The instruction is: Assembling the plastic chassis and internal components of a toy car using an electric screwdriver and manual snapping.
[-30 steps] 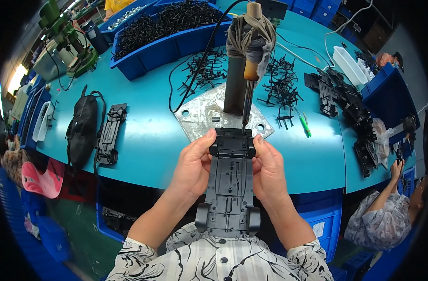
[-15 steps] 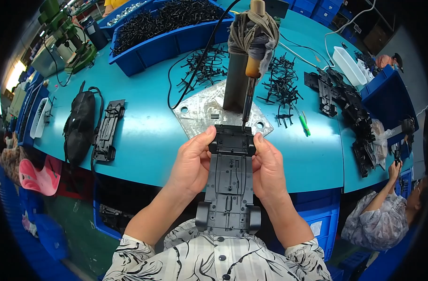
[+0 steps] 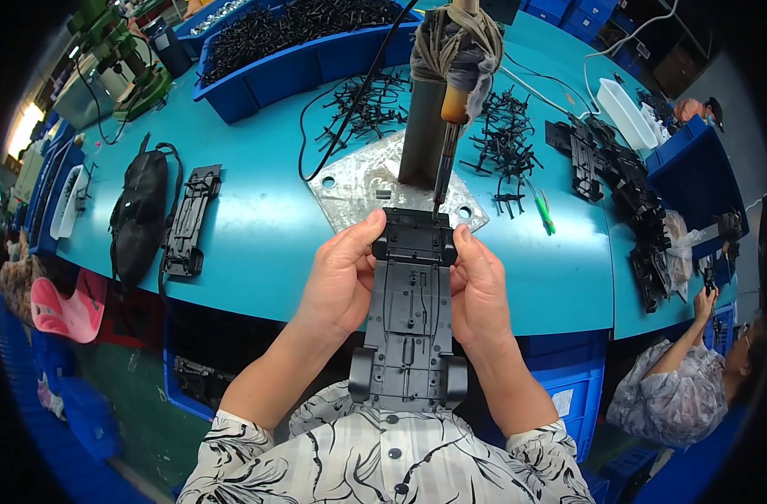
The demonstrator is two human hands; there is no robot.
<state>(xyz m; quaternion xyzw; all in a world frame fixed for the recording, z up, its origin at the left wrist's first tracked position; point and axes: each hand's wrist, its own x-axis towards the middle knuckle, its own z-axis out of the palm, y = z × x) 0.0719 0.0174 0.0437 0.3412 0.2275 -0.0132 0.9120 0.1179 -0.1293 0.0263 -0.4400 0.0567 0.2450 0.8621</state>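
Observation:
Between my two hands I hold a black plastic toy car chassis, its far end raised toward the post and its near end close to my shirt. My left hand grips the left edge, thumb on top near the far corner. On the opposite edge my right hand holds it the same way. A soldering iron, bound with cloth strips to an upright metal post, points down. Its tip is at the chassis's far right end; whether it touches, I cannot tell. The post stands on a metal plate.
Small black parts fill a blue bin and lie in piles beside the post. A black pouch and another chassis lie left. Right are a green-handled tool, stacked chassis and a co-worker.
The whole scene sits slightly higher in the picture, as my view has tipped a little. Both hands keep the same grip on the chassis, its far end still under the iron's tip.

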